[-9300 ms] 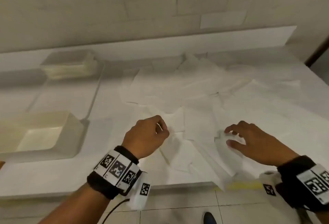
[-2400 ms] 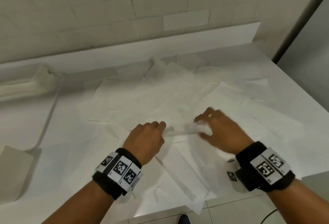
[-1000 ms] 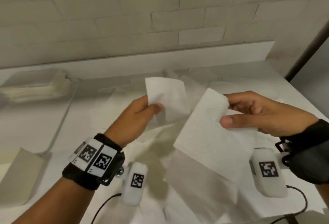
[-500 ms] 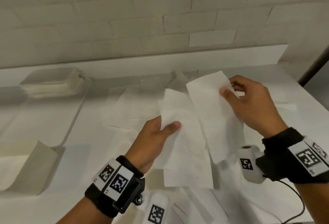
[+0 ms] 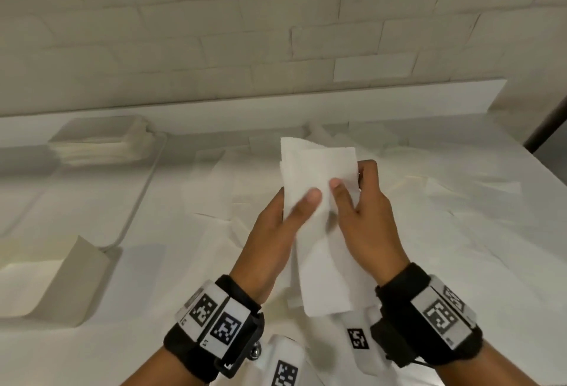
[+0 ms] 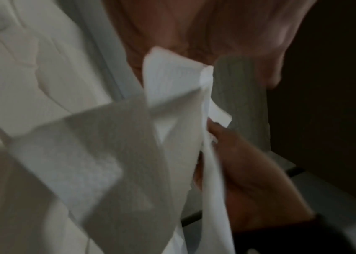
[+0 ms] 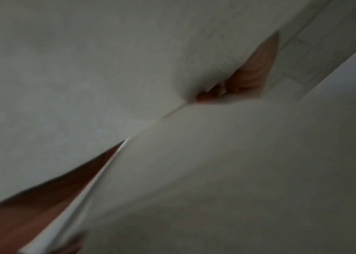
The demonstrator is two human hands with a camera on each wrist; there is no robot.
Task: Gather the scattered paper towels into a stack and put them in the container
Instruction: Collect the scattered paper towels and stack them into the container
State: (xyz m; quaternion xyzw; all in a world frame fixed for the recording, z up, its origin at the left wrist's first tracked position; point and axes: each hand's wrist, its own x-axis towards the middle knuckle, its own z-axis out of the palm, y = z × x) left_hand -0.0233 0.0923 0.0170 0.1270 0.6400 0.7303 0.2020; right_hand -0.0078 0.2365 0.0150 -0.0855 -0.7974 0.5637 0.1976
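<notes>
Both hands are clasping the paper towels (image 5: 319, 201) above the counter (image 5: 153, 278): the left hand (image 5: 273, 241) is pinching them with thumb on the near face, the right hand (image 5: 365, 223) is gripping their right edge. More scattered sheets (image 5: 460, 201) are lying behind, the container (image 5: 82, 281) is sitting near left. On the left wrist camera, blurred towels (image 6: 129, 154) are hanging between both hands. On the right wrist camera, towels (image 7: 129, 68) are filling the picture, fingers (image 7: 249, 77) peeking through.
</notes>
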